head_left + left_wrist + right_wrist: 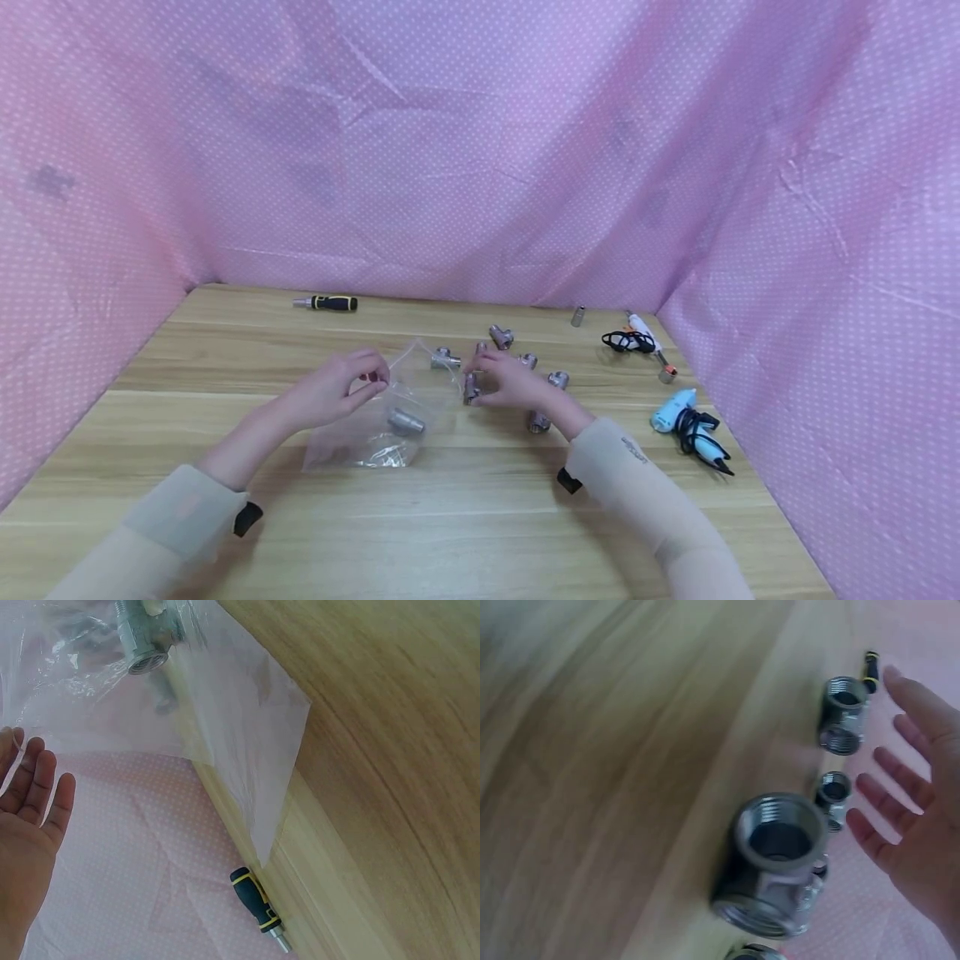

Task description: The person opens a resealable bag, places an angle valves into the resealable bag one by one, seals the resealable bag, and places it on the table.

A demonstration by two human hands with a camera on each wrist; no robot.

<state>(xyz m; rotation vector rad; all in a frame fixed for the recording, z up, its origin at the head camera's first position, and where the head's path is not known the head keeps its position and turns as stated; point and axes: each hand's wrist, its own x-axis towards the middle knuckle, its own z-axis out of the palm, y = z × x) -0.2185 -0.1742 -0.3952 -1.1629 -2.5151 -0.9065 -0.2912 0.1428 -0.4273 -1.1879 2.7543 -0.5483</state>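
My left hand (337, 392) pinches the open edge of a clear zip bag (337, 446). Inside the bag lies one metal tee pipe fitting (406, 422), which the left wrist view shows through the plastic. Over several loose fittings on the table, my right hand (510, 383) reaches down with its fingers spread. Closest to its fingertips in the head view is a tee fitting (471, 389). The right wrist view shows a large threaded fitting (769, 862) below the palm, with nothing held in that hand.
At the back left lies a black and yellow screwdriver (333, 303). A small metal fitting (578, 316) stands at the back right. Towards the right edge are a white tool with a black cord (645, 332) and a light blue glue gun (675, 410). Pink dotted cloth (480, 167) surrounds the wooden table.
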